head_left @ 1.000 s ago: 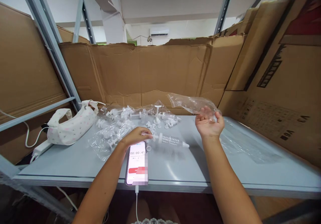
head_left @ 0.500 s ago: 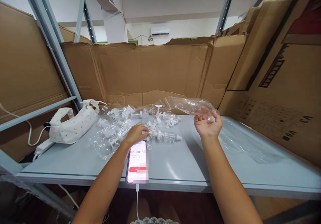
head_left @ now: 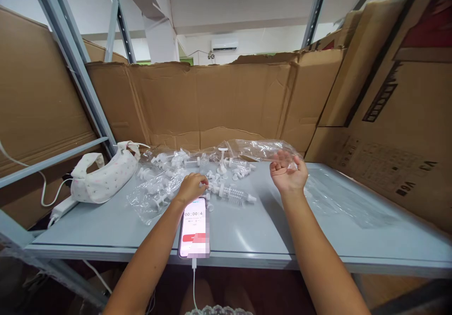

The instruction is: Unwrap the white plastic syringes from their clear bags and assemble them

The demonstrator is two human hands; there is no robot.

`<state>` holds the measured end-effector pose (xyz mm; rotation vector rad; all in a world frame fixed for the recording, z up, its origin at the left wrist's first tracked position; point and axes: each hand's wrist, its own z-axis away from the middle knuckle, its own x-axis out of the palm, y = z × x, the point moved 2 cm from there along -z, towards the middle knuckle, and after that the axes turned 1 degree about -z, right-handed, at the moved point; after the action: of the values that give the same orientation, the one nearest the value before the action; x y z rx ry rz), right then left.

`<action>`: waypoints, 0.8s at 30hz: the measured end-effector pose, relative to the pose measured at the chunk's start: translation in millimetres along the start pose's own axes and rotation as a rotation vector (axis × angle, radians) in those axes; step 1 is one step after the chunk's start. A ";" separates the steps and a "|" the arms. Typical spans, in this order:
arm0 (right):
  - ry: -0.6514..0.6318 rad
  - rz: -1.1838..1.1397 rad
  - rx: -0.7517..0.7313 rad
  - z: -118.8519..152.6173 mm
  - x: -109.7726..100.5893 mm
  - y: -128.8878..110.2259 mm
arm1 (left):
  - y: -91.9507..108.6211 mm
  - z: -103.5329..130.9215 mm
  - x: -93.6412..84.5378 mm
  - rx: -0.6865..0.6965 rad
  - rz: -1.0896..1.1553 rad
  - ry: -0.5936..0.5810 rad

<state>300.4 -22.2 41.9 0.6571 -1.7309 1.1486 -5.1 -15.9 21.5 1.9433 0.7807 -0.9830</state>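
My left hand (head_left: 192, 187) is closed in a pinch at the white plunger end of a clear plastic syringe (head_left: 237, 194) with a ribbed barrel. The syringe's tip points right and slightly toward me. To the right, my right hand (head_left: 289, 173) has its palm turned up and fingers curled at the end of a clear plastic bag (head_left: 259, 149). Some fingertips show through the film. Between the hands stands a white plunger-like part (head_left: 222, 160), with several small white pieces (head_left: 238, 171) around it.
More white syringe parts lie in a clear bag (head_left: 155, 188) on the left. A lit phone (head_left: 194, 230) with a charging cable sits at the front edge of the grey table (head_left: 254, 239). A white patterned fabric item (head_left: 106, 178) is at far left. Cardboard walls (head_left: 243, 98) enclose the back and sides.
The syringe has tilted, its tip now lower and nearer me. The clear bag by my right hand has sunk and flattened a little. My right hand has shifted slightly left in view.
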 end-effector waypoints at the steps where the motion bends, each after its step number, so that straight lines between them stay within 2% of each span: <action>1: -0.015 0.010 0.002 0.2 0.3 0.5 | 0.1 0.2 -0.4 -0.005 -0.003 -0.002; 7: -0.084 0.089 0.031 4.2 6.3 4.8 | -2.3 -0.4 -2.1 0.000 -0.050 0.008; 13: -0.155 0.245 0.103 7.3 9.9 18.3 | 3.8 2.3 -12.2 0.066 0.073 0.267; 15: -0.159 0.300 0.150 9.2 10.1 25.9 | 9.4 4.0 -14.7 0.134 0.087 0.308; 20: -0.226 0.380 0.313 18.5 12.6 43.4 | 18.1 4.8 -11.9 0.279 0.054 0.268; 24: -0.379 0.437 0.333 24.0 14.0 49.1 | 14.5 3.0 -10.1 0.175 0.367 0.258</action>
<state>245.1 -22.5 31.2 0.7540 -2.0896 1.7289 0.1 -27.1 34.5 2.2932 0.4597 -0.6019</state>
